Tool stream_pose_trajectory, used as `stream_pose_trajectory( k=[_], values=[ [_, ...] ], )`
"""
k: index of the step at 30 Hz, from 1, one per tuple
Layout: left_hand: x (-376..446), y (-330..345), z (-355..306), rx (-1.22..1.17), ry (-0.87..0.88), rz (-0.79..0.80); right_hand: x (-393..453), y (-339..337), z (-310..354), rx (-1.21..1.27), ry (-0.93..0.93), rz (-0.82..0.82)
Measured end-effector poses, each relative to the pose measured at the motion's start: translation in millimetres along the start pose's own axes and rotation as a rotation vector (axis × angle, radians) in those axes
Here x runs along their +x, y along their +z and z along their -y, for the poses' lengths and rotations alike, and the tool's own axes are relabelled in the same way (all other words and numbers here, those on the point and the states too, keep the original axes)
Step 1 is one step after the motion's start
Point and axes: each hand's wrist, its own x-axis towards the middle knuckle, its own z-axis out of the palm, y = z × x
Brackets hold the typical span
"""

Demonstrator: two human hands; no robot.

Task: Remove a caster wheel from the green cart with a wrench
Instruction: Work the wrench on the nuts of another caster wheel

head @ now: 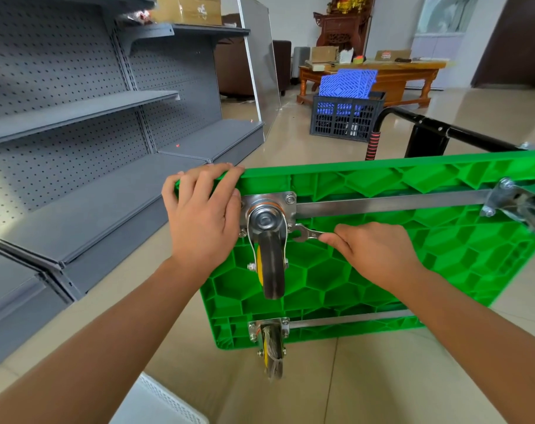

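The green cart [413, 255] stands on its side with its ribbed underside facing me. A swivel caster wheel [271, 264] hangs from a steel plate [286, 198] at the upper left corner. My left hand [203, 215] grips that corner's top edge, fingers curled over it. My right hand [373, 254] pinches the handle of a small silver wrench [306, 234], whose open jaw sits at the plate's lower right bolt. A second caster [274, 347] is at the bottom left, a third caster [523, 206] at the upper right.
Grey pegboard shelving [76, 148] fills the left side. The cart's black handle [428, 130] reaches back to the right. A dark crate with blue panels [347, 117] and a wooden table [397, 75] stand behind. A white perforated basket [159, 402] lies by my left forearm.
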Motion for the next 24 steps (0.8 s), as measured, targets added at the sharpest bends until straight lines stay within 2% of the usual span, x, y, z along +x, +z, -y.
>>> stream_pose_trajectory(
  k=[4, 8, 13, 18, 24],
  values=[
    [0, -1, 0, -0.003, -0.001, 0.003, 7, 3, 1, -0.009, -0.013, -0.026],
    [0, 0, 0, -0.007, -0.007, 0.003, 19, 0, -2, -0.041, -0.104, -0.068],
    [0, 0, 0, -0.01, -0.01, 0.007, 30, -12, -7, -0.099, -0.167, -0.052],
    [0, 1, 1, -0.011, -0.018, 0.013, 44, -31, -6, -0.101, -0.201, 0.134],
    [0, 1, -1, -0.026, -0.024, 0.009, 51, -37, -5, -0.075, -0.199, 0.116]
  ],
)
